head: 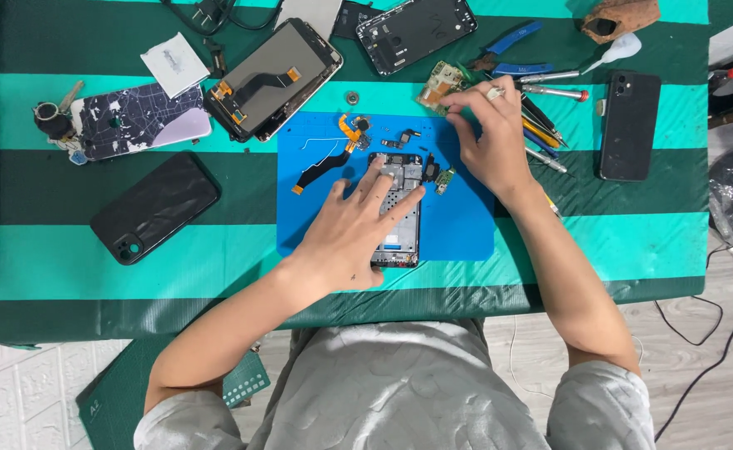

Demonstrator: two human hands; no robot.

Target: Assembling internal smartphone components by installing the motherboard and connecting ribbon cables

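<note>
An opened phone frame (401, 233) lies on a blue work mat (458, 229). My left hand (354, 229) rests flat on it, fingers spread over its upper half. My right hand (487, 137) is at the mat's top right corner, fingers curled down onto the mat edge next to a small green circuit board (438, 85); whether it pinches anything I cannot tell. Small loose parts lie on the mat: an orange flex cable (348, 129), a black and orange ribbon cable (316, 171) and a little green board (445, 180).
A green striped cloth (66, 242) covers the table. On it lie a black phone (154, 207), a patterned phone back (137, 119), a screen assembly (275, 79), a second phone frame (415, 32), another black phone (629, 125), blue pliers (508, 50) and several screwdrivers (545, 108).
</note>
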